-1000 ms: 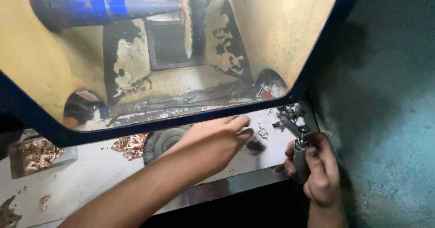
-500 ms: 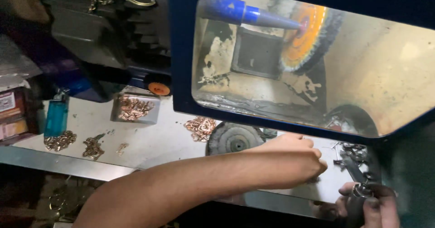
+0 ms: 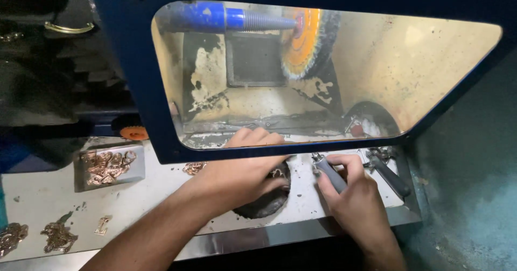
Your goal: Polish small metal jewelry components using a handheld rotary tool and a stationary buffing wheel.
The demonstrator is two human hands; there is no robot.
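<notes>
Fingers of our right hand (image 3: 353, 193) wrap a grey-handled tool (image 3: 329, 173), which lies tilted on the metal bench (image 3: 161, 206), just beside a second grey-handled tool (image 3: 392, 175). Our left hand (image 3: 245, 174) rests curled over a dark round disc (image 3: 266, 201), fingertips reaching under the blue hood's (image 3: 129, 88) edge; we cannot tell what they pinch. Left of it, a small metal tray (image 3: 137, 166) holds copper-coloured ornaments (image 3: 105, 166).
</notes>
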